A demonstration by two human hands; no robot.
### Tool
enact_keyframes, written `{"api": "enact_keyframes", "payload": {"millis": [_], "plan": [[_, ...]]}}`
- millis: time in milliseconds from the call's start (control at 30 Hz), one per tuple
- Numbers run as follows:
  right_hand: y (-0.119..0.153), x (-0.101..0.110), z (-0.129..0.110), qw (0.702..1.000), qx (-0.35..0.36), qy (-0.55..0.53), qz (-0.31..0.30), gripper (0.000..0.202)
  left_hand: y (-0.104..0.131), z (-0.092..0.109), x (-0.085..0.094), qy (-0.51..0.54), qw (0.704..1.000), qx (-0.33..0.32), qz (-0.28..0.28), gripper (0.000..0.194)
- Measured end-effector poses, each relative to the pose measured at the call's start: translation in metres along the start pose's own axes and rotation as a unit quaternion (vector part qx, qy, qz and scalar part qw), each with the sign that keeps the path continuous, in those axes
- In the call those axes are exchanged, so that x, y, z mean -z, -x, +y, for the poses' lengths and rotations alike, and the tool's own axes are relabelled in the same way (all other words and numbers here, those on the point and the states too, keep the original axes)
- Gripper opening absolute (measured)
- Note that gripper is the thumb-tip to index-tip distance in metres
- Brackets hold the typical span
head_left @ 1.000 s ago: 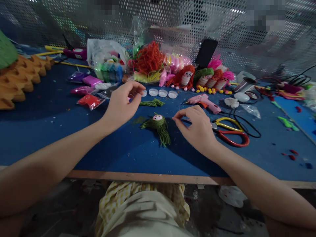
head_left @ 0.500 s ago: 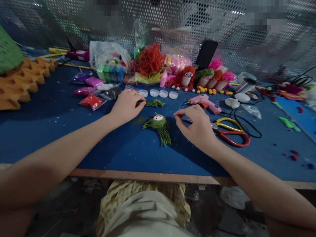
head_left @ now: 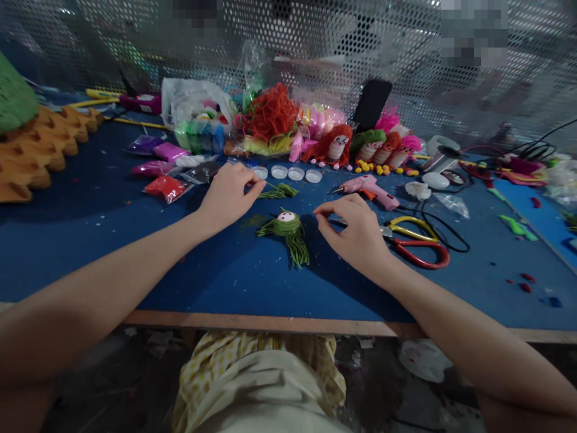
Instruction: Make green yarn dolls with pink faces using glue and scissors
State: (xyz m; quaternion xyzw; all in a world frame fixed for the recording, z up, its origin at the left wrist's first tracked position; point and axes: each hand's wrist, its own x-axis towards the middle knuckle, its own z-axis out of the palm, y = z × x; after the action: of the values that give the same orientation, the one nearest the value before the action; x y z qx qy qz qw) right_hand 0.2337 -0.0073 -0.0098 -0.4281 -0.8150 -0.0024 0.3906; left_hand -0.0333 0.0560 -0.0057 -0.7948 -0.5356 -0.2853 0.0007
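Observation:
My left hand [head_left: 229, 195] hovers over a green yarn bundle [head_left: 280, 191], its thumb and fingers pinched at the strands' left end. A thin green strand shows at the fingertips. Below the bundle, a small doll head [head_left: 286, 217] with a pale face and dark dots lies among green yarn hair [head_left: 295, 243] on the blue table. To its right is my right hand [head_left: 354, 231], thumb and index fingertips pressed together; whatever is between them is too small to make out. Scissors [head_left: 419, 240] with yellow and red handles lie partly behind my right hand.
A pink glue gun [head_left: 369, 189] with a black cord lies behind my right hand. Several white lids [head_left: 296, 174], finished yarn dolls [head_left: 339, 144], red yarn [head_left: 274, 111] and coloured packets [head_left: 166, 187] stand farther back. Wooden edge [head_left: 270, 323] in front.
The view has shifted slightly. Green strand is a bit more visible at my left fingertips, which have lifted slightly; my right hand stays nearly the same beside the doll head.

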Motion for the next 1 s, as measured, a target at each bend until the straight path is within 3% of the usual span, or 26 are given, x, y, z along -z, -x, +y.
{"api": "enact_keyframes", "payload": {"millis": [200,467,633,833,1000], "plan": [[0.000,0.001,-0.001,1.000,-0.018,0.001,-0.018,0.014,-0.001,0.001,0.002,0.029,0.999,0.012,-0.003,0.039],[0.001,0.001,-0.002,1.000,-0.025,0.010,-0.015,0.014,0.002,0.016,0.019,0.136,0.982,0.127,0.015,0.028],[0.001,0.001,-0.002,0.999,-0.031,0.013,-0.007,0.016,0.002,0.015,0.023,0.159,0.972,0.174,0.016,0.031],[0.001,0.002,-0.005,0.999,-0.036,0.013,-0.017,0.017,0.000,0.009,0.025,0.153,0.971,0.184,0.012,0.034],[0.001,0.003,-0.006,0.999,-0.036,0.008,-0.020,0.017,-0.005,0.007,0.017,0.281,0.936,0.204,0.064,0.023]]}}
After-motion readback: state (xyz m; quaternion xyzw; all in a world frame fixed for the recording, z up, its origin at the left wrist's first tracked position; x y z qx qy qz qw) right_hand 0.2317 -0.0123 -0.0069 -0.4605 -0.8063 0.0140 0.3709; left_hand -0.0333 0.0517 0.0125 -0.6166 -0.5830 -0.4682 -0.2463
